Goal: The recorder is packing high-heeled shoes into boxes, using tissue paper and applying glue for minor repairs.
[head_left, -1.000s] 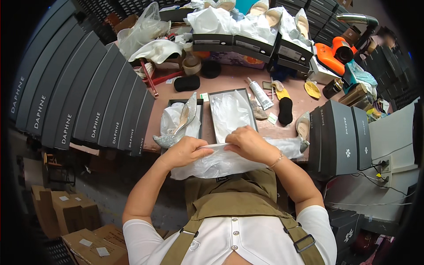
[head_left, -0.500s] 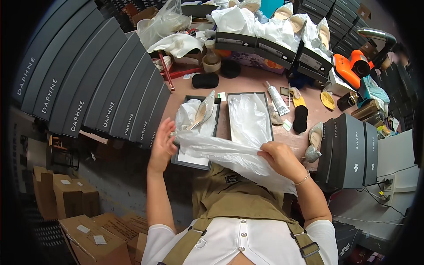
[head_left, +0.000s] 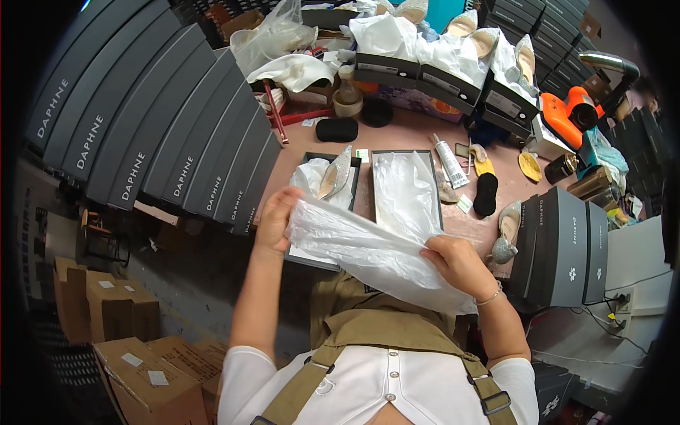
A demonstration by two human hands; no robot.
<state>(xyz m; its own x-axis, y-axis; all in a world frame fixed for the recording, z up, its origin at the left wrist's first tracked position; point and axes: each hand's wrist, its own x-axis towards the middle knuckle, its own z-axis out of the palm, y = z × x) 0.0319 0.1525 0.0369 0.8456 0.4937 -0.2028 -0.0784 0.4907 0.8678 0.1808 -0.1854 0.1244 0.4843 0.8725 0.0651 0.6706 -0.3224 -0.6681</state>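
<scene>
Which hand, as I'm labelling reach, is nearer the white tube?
Right. The right hand is on the near side of the white tube; the left hand is farther off, to its left.

White, semi-sheer crinkled sheet [head_left: 361, 248] hides near ends of two dark grey open cardboard shoeboxes, left [head_left: 356, 173] and right [head_left: 435, 184], mid-frame. Right hand's [head_left: 464, 268] curled fingertips partly out of sight. Tall dark grey shoebox row [head_left: 152, 131], upper left: cut by rim. Brown cardboard cartons [head_left: 152, 375], lower left: cropped below. White box-end labels [head_left: 444, 83], top: print too small.
</scene>
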